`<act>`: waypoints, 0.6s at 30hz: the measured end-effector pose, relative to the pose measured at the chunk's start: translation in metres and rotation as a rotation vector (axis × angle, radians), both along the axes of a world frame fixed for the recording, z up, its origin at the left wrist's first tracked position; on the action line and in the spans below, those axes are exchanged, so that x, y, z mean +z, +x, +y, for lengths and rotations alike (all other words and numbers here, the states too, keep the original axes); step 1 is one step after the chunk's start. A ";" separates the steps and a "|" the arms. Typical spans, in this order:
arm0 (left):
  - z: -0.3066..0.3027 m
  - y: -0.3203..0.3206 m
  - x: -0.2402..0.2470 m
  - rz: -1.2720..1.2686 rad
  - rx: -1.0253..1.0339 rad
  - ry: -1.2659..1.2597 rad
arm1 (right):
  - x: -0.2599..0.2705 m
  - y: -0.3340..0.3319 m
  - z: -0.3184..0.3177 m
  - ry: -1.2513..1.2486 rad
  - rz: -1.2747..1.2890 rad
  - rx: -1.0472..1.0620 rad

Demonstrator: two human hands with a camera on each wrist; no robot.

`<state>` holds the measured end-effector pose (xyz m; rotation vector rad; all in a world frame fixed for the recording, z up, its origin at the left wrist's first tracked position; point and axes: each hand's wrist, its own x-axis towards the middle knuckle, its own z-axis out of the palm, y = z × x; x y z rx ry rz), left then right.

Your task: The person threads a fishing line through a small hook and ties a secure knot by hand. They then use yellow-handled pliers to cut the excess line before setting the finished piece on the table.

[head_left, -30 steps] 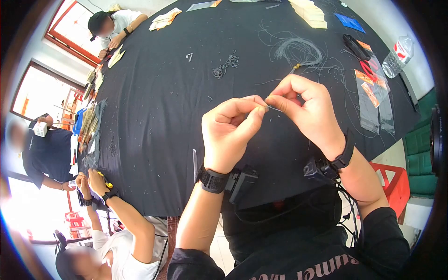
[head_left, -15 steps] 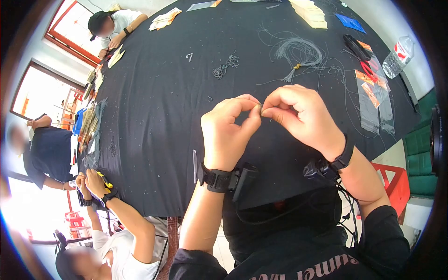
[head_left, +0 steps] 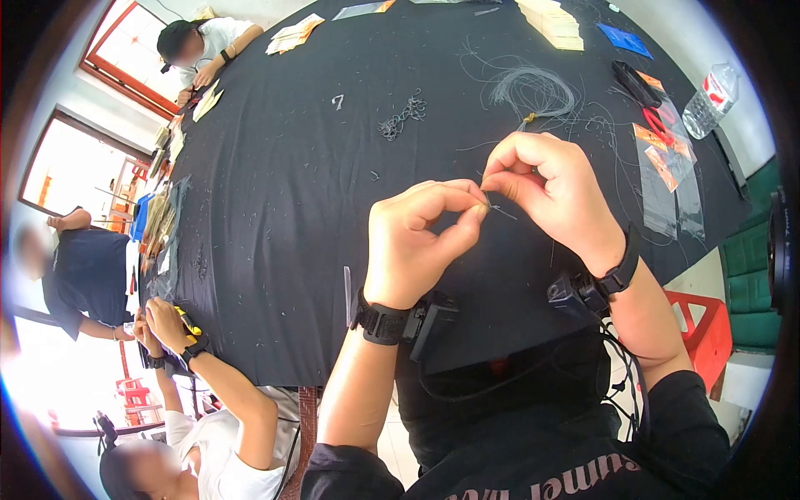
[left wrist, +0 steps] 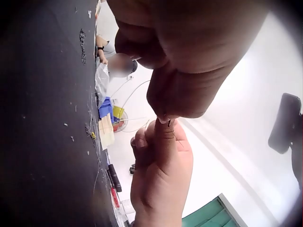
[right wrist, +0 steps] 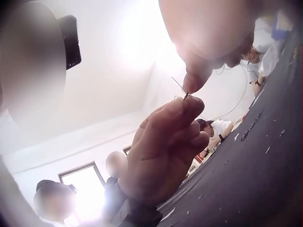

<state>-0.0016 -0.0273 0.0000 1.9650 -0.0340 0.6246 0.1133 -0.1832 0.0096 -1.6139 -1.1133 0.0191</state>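
Before my chest, both hands meet at the fingertips. Thumb and index finger of my left hand [head_left: 421, 237] pinch a small dark fish hook [right wrist: 186, 96], mostly hidden by the fingers. A short end of thin fishing line [head_left: 505, 213] sticks out beside it. My right hand [head_left: 554, 187] is just right of and slightly above the left, its thumb and forefinger pinched together on the line. Beyond the hands lies a looped bundle of fishing line [head_left: 533, 90] with a yellow tie [head_left: 530, 118]. To its left is a small tangled heap of dark hooks [head_left: 403, 115].
Black cloth [head_left: 275, 208] covers the table, strewn with tiny clippings. At right lie red-handled scissors [head_left: 658, 125], a black case [head_left: 636, 83], clear packets [head_left: 660, 200] and a water bottle [head_left: 711, 102]. Cream cards [head_left: 552, 25] are stacked at the back. Other people sit along the left side.
The fingertips were pressed together half a second ago. Now the right hand has shifted up and right, slightly apart from the left, and the line end shows between them.
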 end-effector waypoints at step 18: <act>0.003 0.002 -0.006 -0.087 0.178 -0.144 | -0.006 -0.016 0.007 -0.166 0.307 0.035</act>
